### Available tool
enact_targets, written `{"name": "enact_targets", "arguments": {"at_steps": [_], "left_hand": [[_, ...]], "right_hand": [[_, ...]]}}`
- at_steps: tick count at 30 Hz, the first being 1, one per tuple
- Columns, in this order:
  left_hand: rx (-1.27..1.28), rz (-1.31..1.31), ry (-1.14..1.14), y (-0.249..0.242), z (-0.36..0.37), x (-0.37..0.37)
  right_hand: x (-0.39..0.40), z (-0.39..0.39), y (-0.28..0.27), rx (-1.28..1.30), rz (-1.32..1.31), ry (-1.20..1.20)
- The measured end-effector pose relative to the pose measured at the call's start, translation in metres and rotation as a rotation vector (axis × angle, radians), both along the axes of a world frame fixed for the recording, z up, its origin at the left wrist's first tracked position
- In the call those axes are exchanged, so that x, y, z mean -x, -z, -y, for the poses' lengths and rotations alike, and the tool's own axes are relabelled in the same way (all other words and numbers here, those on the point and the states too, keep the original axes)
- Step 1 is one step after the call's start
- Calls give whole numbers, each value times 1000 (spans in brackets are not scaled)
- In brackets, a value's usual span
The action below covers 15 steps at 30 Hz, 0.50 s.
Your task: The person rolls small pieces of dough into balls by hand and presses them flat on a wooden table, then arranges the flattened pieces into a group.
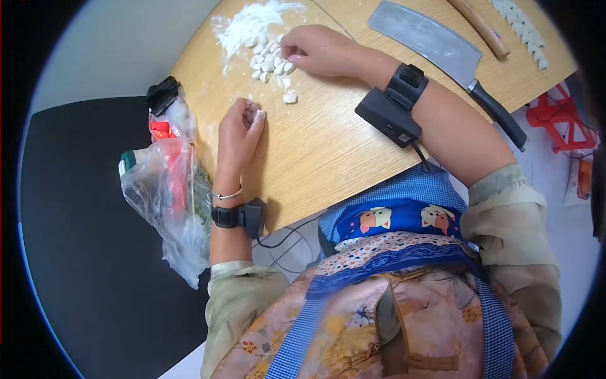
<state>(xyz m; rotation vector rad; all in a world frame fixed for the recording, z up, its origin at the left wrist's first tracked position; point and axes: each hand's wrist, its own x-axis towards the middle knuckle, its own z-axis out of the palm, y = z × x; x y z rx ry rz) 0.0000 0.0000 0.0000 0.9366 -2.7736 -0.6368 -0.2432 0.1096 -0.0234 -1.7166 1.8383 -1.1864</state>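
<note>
A cluster of small, floured dough pieces lies on the wooden table. My right hand is at the cluster's right side, fingers curled and thumb tucked towards them. Whatever its fingertips hold, if anything, is hidden. My left hand rests near the table's left edge, below the cluster, with curled fingers and white flour on the thumb; nothing shows in it. Between the hands sits a separate dough piece. White flour is spread just beyond the cluster.
A cleaver lies at the right, its black handle over the table's edge. Beyond it are a wooden rolling pin and a row of pale dough pieces. Plastic bags hang by the left edge. A red stool stands below right.
</note>
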Motion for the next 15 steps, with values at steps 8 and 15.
{"name": "enact_targets", "arguments": {"at_steps": [8, 15], "left_hand": [[70, -9, -71, -1, -9, 3], [3, -121, -7, 4, 1, 0]], "right_hand": [[0, -1, 4, 55, -37, 15], [-1, 1, 5, 57, -80, 15]]}}
